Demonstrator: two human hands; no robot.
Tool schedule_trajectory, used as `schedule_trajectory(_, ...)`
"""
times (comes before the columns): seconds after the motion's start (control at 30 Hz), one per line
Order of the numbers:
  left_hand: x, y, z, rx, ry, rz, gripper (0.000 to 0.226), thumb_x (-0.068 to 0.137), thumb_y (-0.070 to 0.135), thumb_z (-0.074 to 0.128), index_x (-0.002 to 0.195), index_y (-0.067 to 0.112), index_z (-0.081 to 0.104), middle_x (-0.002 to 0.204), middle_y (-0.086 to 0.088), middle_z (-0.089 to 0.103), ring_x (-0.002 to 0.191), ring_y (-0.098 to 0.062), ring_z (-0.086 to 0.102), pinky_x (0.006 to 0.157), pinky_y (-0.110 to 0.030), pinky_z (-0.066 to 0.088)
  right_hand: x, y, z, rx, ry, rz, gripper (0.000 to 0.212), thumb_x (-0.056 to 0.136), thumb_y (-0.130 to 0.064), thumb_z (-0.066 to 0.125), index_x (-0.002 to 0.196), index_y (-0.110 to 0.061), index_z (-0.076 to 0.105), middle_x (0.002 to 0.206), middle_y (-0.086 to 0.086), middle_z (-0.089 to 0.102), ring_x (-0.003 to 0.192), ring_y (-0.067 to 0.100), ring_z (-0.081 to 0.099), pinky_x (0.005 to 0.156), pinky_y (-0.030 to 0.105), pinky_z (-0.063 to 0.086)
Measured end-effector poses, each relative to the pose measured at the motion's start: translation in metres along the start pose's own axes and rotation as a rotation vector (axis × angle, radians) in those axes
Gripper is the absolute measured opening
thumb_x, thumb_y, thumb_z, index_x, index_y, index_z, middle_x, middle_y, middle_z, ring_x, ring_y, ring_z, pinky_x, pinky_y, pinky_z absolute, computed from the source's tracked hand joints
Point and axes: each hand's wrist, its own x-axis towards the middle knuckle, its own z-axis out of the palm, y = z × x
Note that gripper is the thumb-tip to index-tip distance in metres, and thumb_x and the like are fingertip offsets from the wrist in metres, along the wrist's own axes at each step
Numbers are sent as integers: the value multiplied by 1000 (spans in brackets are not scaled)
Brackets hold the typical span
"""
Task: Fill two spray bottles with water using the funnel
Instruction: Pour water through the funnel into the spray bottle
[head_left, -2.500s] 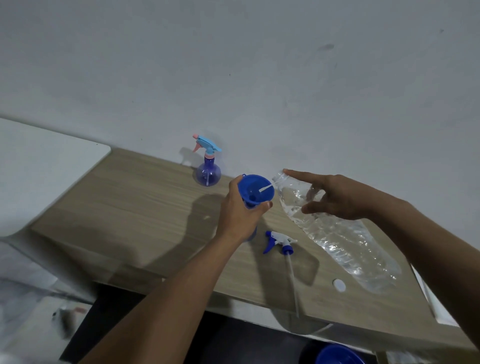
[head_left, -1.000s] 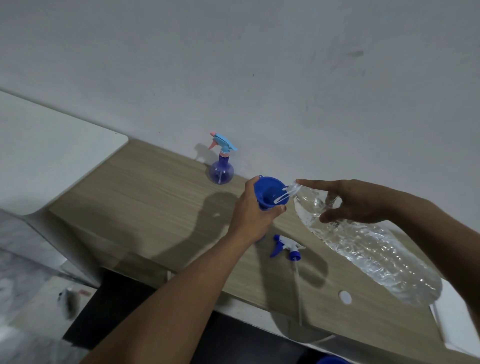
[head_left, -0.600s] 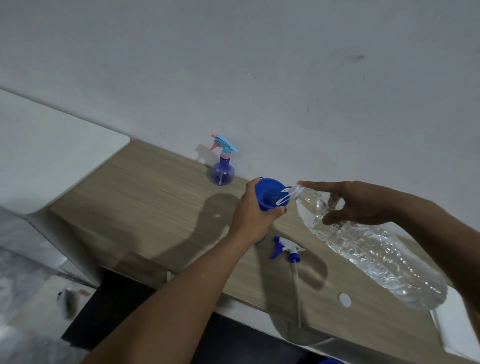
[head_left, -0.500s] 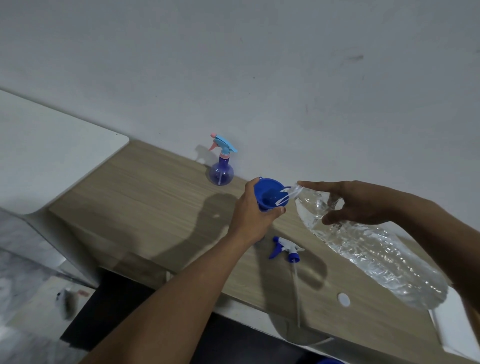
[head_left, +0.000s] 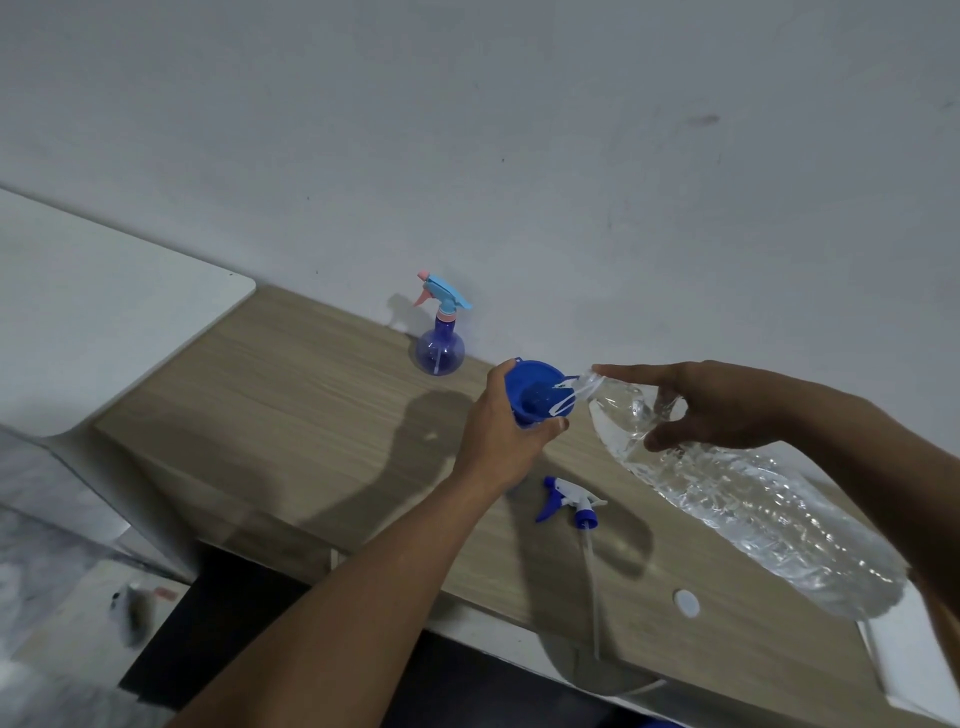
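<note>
Two hands are at work over one wooden table (head_left: 311, 415). The left hand (head_left: 498, 431) is curled round the lower part of a single blue funnel (head_left: 537, 397), thumb on the near side and fingers on the far side, holding it upright above the tabletop. Whatever the funnel sits in is hidden behind that hand, so only one spray bottle (head_left: 439, 348) can be counted: a round purple one with a blue and pink trigger, standing upright at the back of the table against the wall (head_left: 519, 156), well apart from the funnel.

The right hand (head_left: 711, 405) grips one large clear water bottle (head_left: 753, 499) near its shoulder, with the forefinger stretched along the top and the thumb curled underneath. The bottle is tilted mouth-down toward the funnel, its mouth just at the rim, and a thin pale stream runs from it into the bowl, where a little water shows.

One loose spray head (head_left: 569, 504) — white with a blue trigger and collar — lies on the table near the left wrist, its dip tube (head_left: 591, 587) reaching past the front edge. One small white cap (head_left: 687, 603) lies flat below the water bottle's base. One white surface (head_left: 104, 312) adjoins the table's left end.
</note>
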Motion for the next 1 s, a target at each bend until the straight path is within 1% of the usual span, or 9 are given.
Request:
schedule_trajectory(0.17,0,0,1,-15,8,7,87,72,28,87,144,28,37,130,12,59,110,0,60,87,-15,50,0,1,3,-32,45,-4,89,90,-38,72,144,-70,9,112,-5,63,78,-4,58,84,26,42)
schedule_trajectory(0.4,0,1,3,-22,12,15,83,73,27,87,142,28,40,118,25,58,99,22,54,81,-8,46,3,8,23,82,181,-104,91,90,-38,72,137,-77,3,107,-10,64,85,5,66,88,29,51)
schedule_trajectory(0.47,0,0,3,-9,20,25,83,72,27,88,140,27,42,116,26,58,101,22,54,83,-9,47,5,10,31,134,231,-122,92,90,-37,73,138,-77,6,104,-11,64,82,6,67,83,25,49)
schedule_trajectory(0.57,1,-2,3,-5,39,35,80,72,25,88,139,27,44,124,18,61,109,9,58,89,-15,51,6,16,43,219,328,-127,90,89,-38,73,138,-78,9,103,-9,63,79,6,68,80,20,48)
schedule_trajectory(0.67,-1,-1,3,8,38,42,78,74,27,86,139,27,43,125,15,60,104,18,55,77,-2,45,5,22,53,292,455,-127,90,91,-35,72,138,-78,9,105,-11,61,79,4,69,78,18,50)
schedule_trajectory(0.73,-1,-1,4,12,42,59,77,75,25,86,139,25,44,123,14,60,101,21,53,75,1,43,6,29,62,342,559,-126,89,92,-34,72,142,-74,10,107,-7,61,82,6,70,84,25,54)
schedule_trajectory(0.8,-2,-1,5,8,53,68,76,75,22,86,139,23,44,120,17,60,99,20,54,74,0,43,10,37,68,385,663,-109,89,92,-34,71,145,-70,9,111,-5,62,87,9,70,88,29,56)
schedule_trajectory(0.93,-2,0,7,11,65,64,74,75,25,86,136,28,44,115,24,59,101,17,55,80,-11,46,26,52,77,481,841,-61,89,93,-30,71,150,-61,10,116,-1,61,90,13,69,83,15,50)
schedule_trajectory(1.0,-3,-1,7,19,74,57,72,76,25,86,134,33,44,110,29,59,99,20,54,82,-14,47,37,60,83,570,893,-38,86,92,-25,73,153,-48,17,118,2,59,97,15,68,85,23,54)
